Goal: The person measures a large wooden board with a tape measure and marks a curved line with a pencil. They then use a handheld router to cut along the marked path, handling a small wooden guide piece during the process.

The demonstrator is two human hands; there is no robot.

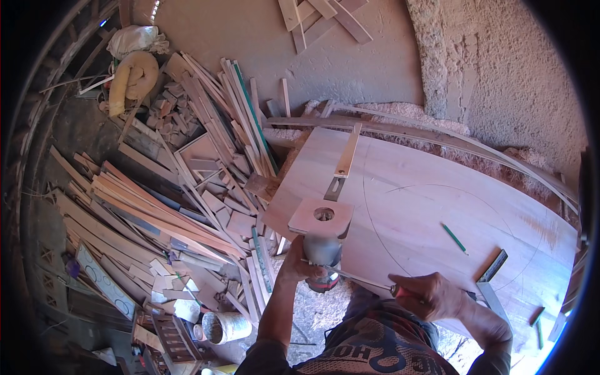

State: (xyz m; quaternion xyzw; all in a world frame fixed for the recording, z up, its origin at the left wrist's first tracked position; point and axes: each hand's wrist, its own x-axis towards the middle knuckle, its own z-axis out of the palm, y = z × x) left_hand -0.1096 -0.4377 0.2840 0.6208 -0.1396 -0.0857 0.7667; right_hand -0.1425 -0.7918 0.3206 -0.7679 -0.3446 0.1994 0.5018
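Wooden base plate (321, 216) w/ a round hole sits on top of the upturned router (322, 253), which the left hand (294, 265) has clamped around its grey body, fingers wrapped fully, no gap visible. Right hand (431, 295) is closed round the red handle of a screwdriver (356, 279); its thin shaft runs left from that fist toward the router, tip meeting the tool just below the grey body, near the left hand's fingers. Exact contact spot is too small to tell.

Risks, as I judge them: shaft is long and comes in from the side, so a slip off the screw could drive the tip into the left fingers, which lie right beside it. Router is held in mid-air off the near edge of the plywood sheet (437, 206), one hand only; a hard twist from the right could turn it in the grip or tip the base plate, which also has a long arm (344, 164) reaching away over the sheet and adding leverage.

Rel. to the grips: base plate just above the left hand, arm beyond it; green pencil (454, 238) above the right hand, apart; steel square (490, 275) just right of it on the sheet. Scrap wood strips (181, 206) piled well left of the left hand, w/ a small bucket (224, 326) below.
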